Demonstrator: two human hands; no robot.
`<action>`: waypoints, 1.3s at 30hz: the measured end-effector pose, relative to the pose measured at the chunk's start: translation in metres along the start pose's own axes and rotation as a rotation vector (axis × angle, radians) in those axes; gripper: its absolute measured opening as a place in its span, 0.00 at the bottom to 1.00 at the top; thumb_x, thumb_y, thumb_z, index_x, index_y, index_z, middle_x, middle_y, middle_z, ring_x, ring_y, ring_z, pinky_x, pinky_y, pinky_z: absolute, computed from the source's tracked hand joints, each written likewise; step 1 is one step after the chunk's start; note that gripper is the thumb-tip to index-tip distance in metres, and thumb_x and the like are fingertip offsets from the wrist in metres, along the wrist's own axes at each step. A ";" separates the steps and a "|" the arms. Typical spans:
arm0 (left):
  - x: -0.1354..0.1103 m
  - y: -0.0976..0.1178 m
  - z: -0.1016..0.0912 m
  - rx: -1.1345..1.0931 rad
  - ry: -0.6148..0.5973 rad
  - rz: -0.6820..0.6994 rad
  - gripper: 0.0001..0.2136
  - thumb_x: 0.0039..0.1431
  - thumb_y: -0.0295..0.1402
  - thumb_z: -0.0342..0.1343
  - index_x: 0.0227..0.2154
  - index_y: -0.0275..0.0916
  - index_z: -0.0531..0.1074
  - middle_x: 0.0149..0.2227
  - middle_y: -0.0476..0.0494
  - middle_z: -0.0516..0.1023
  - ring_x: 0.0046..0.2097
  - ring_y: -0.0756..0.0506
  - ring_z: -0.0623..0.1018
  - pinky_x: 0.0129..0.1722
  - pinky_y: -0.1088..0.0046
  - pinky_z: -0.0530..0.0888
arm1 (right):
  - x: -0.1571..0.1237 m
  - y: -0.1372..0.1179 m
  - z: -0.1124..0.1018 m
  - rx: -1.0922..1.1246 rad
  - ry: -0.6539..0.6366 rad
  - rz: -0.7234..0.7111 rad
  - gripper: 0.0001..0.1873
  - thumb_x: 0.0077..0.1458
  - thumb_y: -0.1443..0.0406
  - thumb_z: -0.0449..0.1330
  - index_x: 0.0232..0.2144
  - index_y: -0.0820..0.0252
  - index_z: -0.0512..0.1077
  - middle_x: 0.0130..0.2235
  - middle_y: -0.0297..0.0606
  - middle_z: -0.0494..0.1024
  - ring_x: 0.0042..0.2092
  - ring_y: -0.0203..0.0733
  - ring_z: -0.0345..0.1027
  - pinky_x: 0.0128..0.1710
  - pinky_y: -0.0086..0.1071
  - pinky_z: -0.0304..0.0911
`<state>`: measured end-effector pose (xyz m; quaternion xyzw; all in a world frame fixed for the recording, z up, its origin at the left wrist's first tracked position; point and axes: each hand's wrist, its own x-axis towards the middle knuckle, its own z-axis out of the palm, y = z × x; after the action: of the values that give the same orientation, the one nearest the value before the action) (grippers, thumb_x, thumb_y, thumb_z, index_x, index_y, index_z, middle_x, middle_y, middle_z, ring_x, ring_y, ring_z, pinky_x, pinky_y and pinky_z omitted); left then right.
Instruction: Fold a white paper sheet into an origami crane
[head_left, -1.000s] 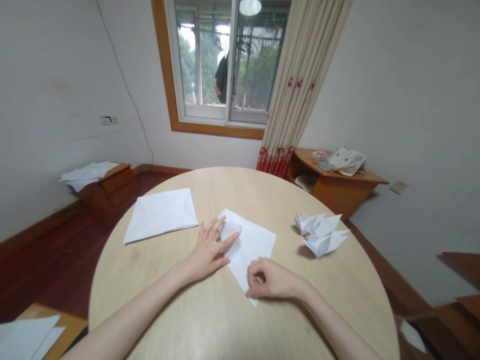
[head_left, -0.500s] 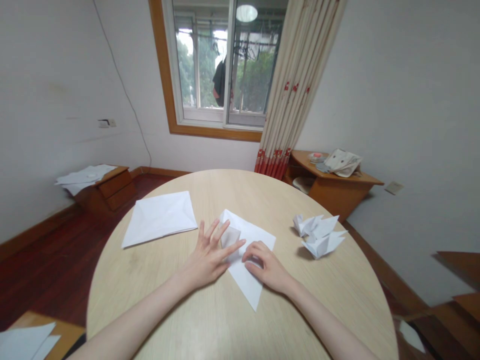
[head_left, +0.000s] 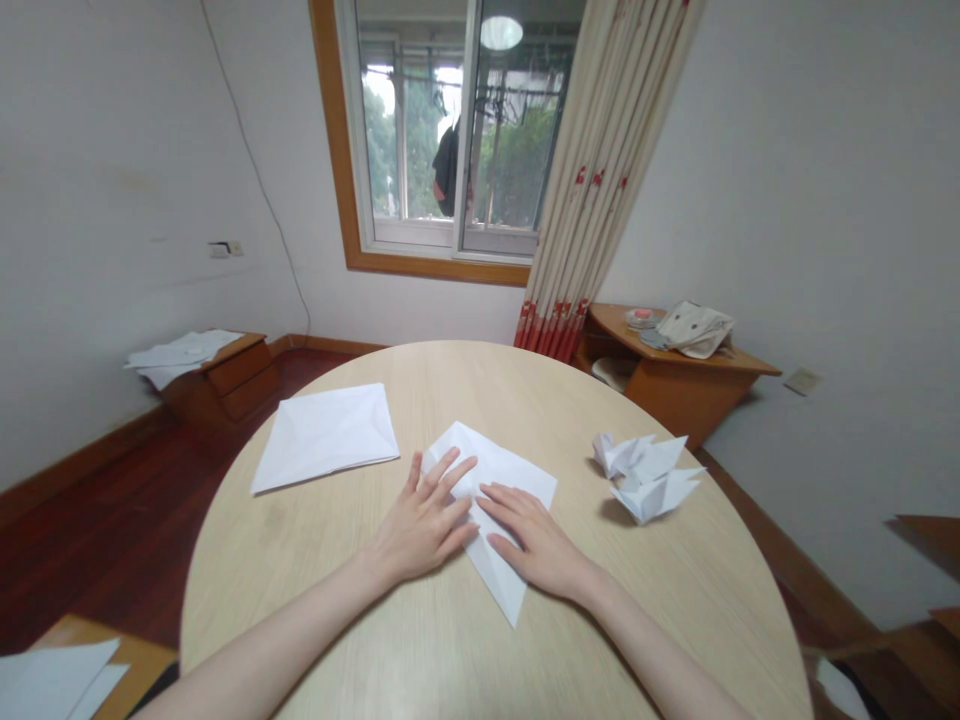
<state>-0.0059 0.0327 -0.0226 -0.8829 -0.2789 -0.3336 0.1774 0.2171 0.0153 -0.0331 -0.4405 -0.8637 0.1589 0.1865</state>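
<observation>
Paper (head_left: 511, 472) lies mid-frame on the table (head_left: 450, 665). We press it flat under our left hand (head_left: 424, 522) and right hand (head_left: 536, 542), fingers (head_left: 444, 475) spread, gripping nothing. Uneven pressure could, we judge, slide it and skew the fold.

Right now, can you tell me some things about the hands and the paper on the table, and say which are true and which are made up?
1. The left hand and the right hand both have their fingers flat on the folded paper. True.
2. The paper shapes lie to the left of the hands. False: they lie to the right.
3. Another white sheet lies on the table, left of the hands. True.
4. The table is square. False: it is round.
5. The right hand holds scissors. False: it holds nothing; its fingers lie spread on the paper.
</observation>
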 end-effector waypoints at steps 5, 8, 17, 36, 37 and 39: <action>0.004 0.002 -0.005 -0.043 0.042 -0.027 0.16 0.67 0.35 0.45 0.26 0.38 0.72 0.45 0.44 0.78 0.57 0.42 0.70 0.65 0.51 0.35 | 0.000 -0.005 -0.008 -0.010 -0.076 0.017 0.26 0.62 0.58 0.51 0.61 0.53 0.59 0.65 0.41 0.57 0.66 0.47 0.46 0.64 0.50 0.43; 0.005 0.002 -0.007 -0.073 -0.003 -0.045 0.16 0.67 0.34 0.45 0.26 0.38 0.73 0.37 0.45 0.79 0.47 0.44 0.76 0.64 0.56 0.50 | -0.001 -0.008 -0.012 -0.008 -0.087 0.023 0.26 0.62 0.57 0.52 0.61 0.54 0.60 0.64 0.42 0.57 0.65 0.47 0.47 0.63 0.49 0.44; 0.003 0.005 -0.006 -0.193 -0.275 0.054 0.16 0.67 0.33 0.42 0.29 0.38 0.72 0.29 0.46 0.78 0.34 0.47 0.76 0.49 0.64 0.67 | -0.001 -0.015 -0.013 -0.081 -0.068 0.086 0.24 0.63 0.55 0.51 0.60 0.52 0.61 0.64 0.41 0.60 0.64 0.47 0.50 0.60 0.48 0.49; 0.005 0.000 -0.012 -0.268 -0.336 -0.061 0.16 0.68 0.39 0.42 0.37 0.42 0.74 0.37 0.49 0.81 0.39 0.46 0.79 0.59 0.58 0.57 | -0.003 -0.011 -0.019 -0.084 0.007 0.017 0.19 0.62 0.60 0.52 0.54 0.53 0.69 0.58 0.41 0.69 0.58 0.48 0.60 0.57 0.47 0.55; 0.005 0.000 -0.012 -0.268 -0.341 -0.065 0.16 0.68 0.39 0.42 0.38 0.42 0.75 0.37 0.49 0.81 0.39 0.46 0.79 0.60 0.58 0.56 | -0.004 -0.011 -0.020 -0.078 -0.001 0.013 0.19 0.62 0.60 0.53 0.54 0.53 0.69 0.58 0.41 0.69 0.59 0.49 0.59 0.58 0.48 0.53; 0.005 -0.001 -0.012 -0.272 -0.346 -0.077 0.16 0.68 0.41 0.42 0.39 0.42 0.75 0.37 0.48 0.81 0.39 0.46 0.79 0.61 0.58 0.54 | -0.005 -0.011 -0.023 -0.064 -0.033 0.019 0.20 0.61 0.59 0.53 0.55 0.52 0.69 0.59 0.40 0.67 0.63 0.51 0.54 0.61 0.51 0.48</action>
<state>-0.0092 0.0294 -0.0101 -0.9315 -0.2909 -0.2184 -0.0068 0.2226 0.0079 -0.0089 -0.4518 -0.8670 0.1401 0.1567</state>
